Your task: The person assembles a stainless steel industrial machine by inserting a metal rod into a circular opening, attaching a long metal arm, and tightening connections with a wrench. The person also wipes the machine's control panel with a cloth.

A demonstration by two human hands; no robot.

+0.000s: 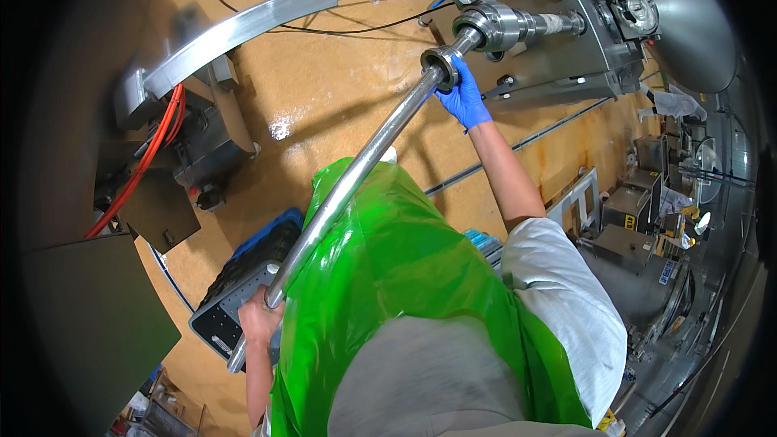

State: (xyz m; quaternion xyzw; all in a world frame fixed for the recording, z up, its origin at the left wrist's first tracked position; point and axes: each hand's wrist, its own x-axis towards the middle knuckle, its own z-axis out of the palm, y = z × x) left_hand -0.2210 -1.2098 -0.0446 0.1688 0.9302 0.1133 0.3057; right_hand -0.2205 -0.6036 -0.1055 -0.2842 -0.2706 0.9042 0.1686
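Note:
A long, shiny steel pipe runs slantwise across my front, from low left to upper right. My bare left hand is wrapped round it close to its lower end. In a blue glove, my right hand is closed round a loose steel ring collar on the upper part of the pipe. Beyond the collar, the pipe's upper end meets a round steel fitting on the machine; whether the two are joined I cannot tell. A green apron covers my front, touching the pipe.
A steel machine with a large cone stands at the upper right. A curved metal bar arches across the upper left above cables. Red hoses hang by steel equipment at left. A dark crate sits beside my left hand.

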